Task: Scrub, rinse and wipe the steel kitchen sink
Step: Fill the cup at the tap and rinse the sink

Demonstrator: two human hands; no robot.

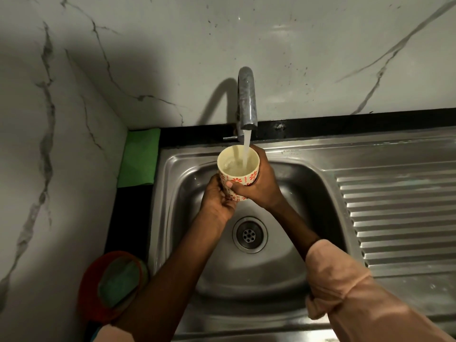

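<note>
A cream cup with red flower marks is held upright over the steel sink basin. Water runs from the steel tap straight into the cup, which is partly full. My right hand grips the cup's right side with the thumb across its front. My left hand holds the cup from below and on the left. The round drain lies in the basin below the hands.
A ribbed steel draining board stretches to the right of the basin. A green cloth lies on the black counter at the back left. At the front left sits a red dish holding a green scrub pad. Marble walls stand behind and to the left.
</note>
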